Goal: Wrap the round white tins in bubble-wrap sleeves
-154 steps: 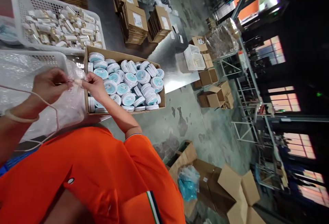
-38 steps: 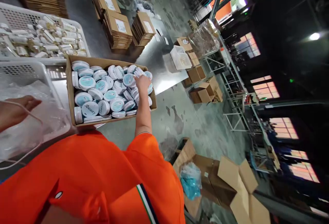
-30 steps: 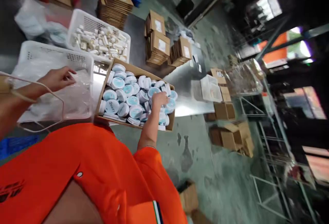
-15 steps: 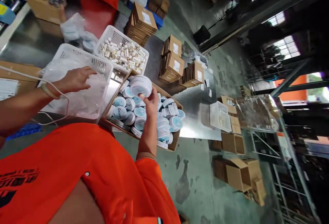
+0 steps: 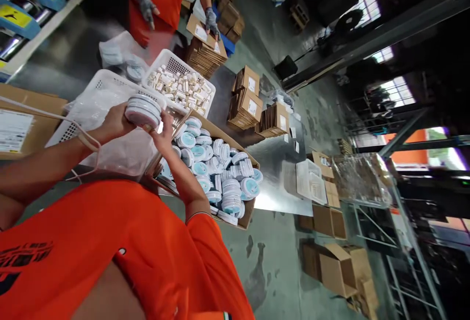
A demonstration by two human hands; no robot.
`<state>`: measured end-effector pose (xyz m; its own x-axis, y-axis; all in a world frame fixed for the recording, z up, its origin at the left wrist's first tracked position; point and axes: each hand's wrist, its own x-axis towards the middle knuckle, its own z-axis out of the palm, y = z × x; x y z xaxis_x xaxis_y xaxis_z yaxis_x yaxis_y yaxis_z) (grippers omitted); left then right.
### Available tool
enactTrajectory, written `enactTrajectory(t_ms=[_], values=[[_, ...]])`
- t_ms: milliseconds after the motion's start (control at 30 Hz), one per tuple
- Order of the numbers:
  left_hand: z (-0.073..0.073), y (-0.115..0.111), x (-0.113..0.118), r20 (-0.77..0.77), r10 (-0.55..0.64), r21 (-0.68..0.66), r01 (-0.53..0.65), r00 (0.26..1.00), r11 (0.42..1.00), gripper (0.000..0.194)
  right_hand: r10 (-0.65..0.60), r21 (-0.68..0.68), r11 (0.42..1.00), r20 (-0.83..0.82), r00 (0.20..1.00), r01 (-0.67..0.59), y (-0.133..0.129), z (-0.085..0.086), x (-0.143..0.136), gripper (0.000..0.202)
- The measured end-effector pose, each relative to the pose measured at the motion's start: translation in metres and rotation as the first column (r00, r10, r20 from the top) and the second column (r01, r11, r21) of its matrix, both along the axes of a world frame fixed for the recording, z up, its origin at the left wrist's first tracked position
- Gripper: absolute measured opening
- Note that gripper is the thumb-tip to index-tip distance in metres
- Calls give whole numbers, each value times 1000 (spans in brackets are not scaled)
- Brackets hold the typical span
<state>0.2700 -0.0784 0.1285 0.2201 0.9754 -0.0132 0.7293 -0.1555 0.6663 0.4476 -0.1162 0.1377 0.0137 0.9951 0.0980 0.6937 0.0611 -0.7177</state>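
Both my hands hold a short stack of flat round white jars (image 5: 143,110) over the plastic basket. My left hand (image 5: 118,123) grips the stack's left side. On the right and underneath, my right hand (image 5: 163,134) has its fingers against it; they are partly hidden. Beneath the hands is a white basket (image 5: 99,76) filled with clear plastic bags (image 5: 128,156). An open cardboard box (image 5: 251,207) to the right of it is full of similar round jars (image 5: 200,152), many with light blue labels.
Another white basket (image 5: 210,107) holds small white-and-gold bottles. Flattened cartons (image 5: 244,107) stand in stacks on the metal table (image 5: 273,156). Across the table is a co-worker, one gloved hand (image 5: 212,21) on cartons. A white cable (image 5: 86,136) crosses my left forearm. Bagged jars (image 5: 121,58) lie beyond the baskets.
My right hand has carried the jars left from the box to above the bag basket. My left hand now grips them too. The co-worker has come further into view, a hand on the cartons.
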Motion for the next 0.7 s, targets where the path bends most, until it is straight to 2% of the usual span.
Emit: enactTrajectory(t_ms=[100,200,300,367,400,467,533,600,633,700], values=[[2,1,-1,48,47,-31,-45,998,998,61,-12,-26,1000,127,992,15,0,-4,9,66],[3,2,4,79,59,-11,-59,995,998,77,72,-7,997,312,947,-74,1,3,11,61],[3,2,15,75,49,6,-50,996,999,79,148,-28,988,489,860,-154,4,16,0,43],[4,3,23,66,9,16,-10,998,1000,78,145,-60,989,568,810,-134,12,24,-11,25],[5,4,27,62,-19,19,18,998,1000,77,132,-73,991,590,797,-110,17,26,-17,21],[8,12,31,58,-71,13,71,996,997,74,129,-102,991,602,788,-85,32,30,-22,25],[14,29,29,53,-97,-6,97,994,995,72,167,-116,986,576,800,-123,47,33,-16,33],[24,57,21,45,-88,-31,90,995,995,71,142,-42,989,523,840,-141,58,37,0,66],[30,74,16,40,-80,-42,82,996,996,70,87,28,993,487,869,-115,61,38,11,75],[45,113,4,23,-53,-49,54,998,997,67,-66,153,988,408,910,3,61,37,33,64]])
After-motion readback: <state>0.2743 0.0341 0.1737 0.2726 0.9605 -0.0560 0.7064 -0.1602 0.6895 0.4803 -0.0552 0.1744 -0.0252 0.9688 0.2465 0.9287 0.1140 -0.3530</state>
